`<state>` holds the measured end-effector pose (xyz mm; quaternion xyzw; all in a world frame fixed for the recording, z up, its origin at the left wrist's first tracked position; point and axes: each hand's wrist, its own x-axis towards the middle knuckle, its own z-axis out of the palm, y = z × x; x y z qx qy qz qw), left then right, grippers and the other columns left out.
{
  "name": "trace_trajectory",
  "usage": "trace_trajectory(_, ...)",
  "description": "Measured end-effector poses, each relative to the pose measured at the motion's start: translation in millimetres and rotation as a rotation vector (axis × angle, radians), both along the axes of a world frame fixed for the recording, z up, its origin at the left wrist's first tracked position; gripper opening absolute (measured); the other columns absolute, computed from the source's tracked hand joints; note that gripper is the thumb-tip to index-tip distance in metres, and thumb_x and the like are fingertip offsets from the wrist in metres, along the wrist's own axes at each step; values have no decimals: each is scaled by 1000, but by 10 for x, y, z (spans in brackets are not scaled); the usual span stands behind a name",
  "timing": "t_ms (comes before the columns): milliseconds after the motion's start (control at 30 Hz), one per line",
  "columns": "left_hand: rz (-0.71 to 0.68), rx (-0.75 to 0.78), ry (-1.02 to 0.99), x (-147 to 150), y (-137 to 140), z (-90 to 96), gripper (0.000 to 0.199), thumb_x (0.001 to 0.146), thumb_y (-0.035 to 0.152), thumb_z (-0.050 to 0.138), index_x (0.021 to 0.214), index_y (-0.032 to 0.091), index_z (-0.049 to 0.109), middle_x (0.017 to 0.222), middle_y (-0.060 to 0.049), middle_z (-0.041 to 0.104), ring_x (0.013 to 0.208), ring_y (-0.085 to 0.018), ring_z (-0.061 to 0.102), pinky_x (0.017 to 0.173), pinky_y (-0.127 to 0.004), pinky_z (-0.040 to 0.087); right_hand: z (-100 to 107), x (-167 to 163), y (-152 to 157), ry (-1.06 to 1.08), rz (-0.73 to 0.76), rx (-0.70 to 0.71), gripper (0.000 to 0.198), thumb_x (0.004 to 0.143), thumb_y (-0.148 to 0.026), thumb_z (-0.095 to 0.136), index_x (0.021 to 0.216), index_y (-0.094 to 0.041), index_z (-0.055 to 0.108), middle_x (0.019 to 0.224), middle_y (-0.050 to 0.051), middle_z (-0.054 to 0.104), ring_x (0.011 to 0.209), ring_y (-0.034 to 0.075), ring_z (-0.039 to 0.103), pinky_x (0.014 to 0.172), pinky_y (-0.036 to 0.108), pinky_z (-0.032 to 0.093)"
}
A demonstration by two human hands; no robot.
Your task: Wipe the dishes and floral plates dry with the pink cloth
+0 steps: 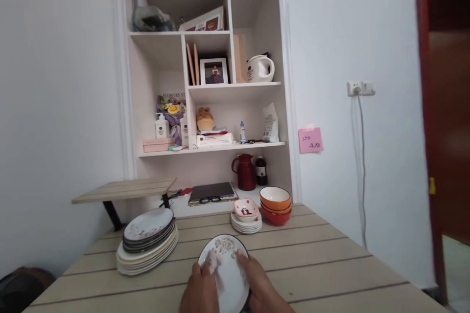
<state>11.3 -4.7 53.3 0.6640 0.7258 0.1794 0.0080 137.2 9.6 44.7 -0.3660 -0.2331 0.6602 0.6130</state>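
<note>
A white plate (pixel 233 281) with a dark rim and a brown floral pattern is in front of me, low in the view. My right hand (pixel 262 283) grips its right edge, thumb over the top and fingers partly hidden beneath. On the plate's left side is my left hand (pixel 201 289), its fingers curled round a bunched pale cloth (pixel 212 261) that touches the surface. Whether it is cloth or tissue is hard to tell. Left of my hands stands a stack of plates (pixel 149 225), smaller dark-rimmed ones on top of larger pale ones.
Farther back on the slatted wooden table (pixel 312 264) are small white dishes (pixel 246 226) under a panda-patterned square bowl (pixel 246 209). Orange and red bowls (pixel 275 198) are stacked beside them. A raised wooden stand (pixel 128 189) is at left; behind are a red jug (pixel 246 172) and laptop (pixel 211 191).
</note>
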Motion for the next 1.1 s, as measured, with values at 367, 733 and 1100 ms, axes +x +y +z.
trace_trajectory(367,-211,-24,170,316,-137,135,46,91,8,37,129,24,57,125,-11,58,104,-22,62,85,-31,45,20,4,-10,67,79,22,25,75,-34,67,85,-12,64,74,12,76,67,24,70,72,37,55)
trace_trajectory(733,-368,109,219,229,31,383,43,91,9,35,122,23,61,121,-9,62,102,-21,62,89,-32,43,12,8,-9,24,69,41,27,73,-35,69,86,-11,67,70,11,75,63,23,69,67,34,54)
trace_trajectory(1100,-160,86,199,-161,138,-98,44,92,11,38,129,27,56,119,-8,58,100,-18,62,81,-27,45,-42,14,21,46,3,26,26,79,-36,64,82,-10,66,66,12,74,60,23,68,67,35,54)
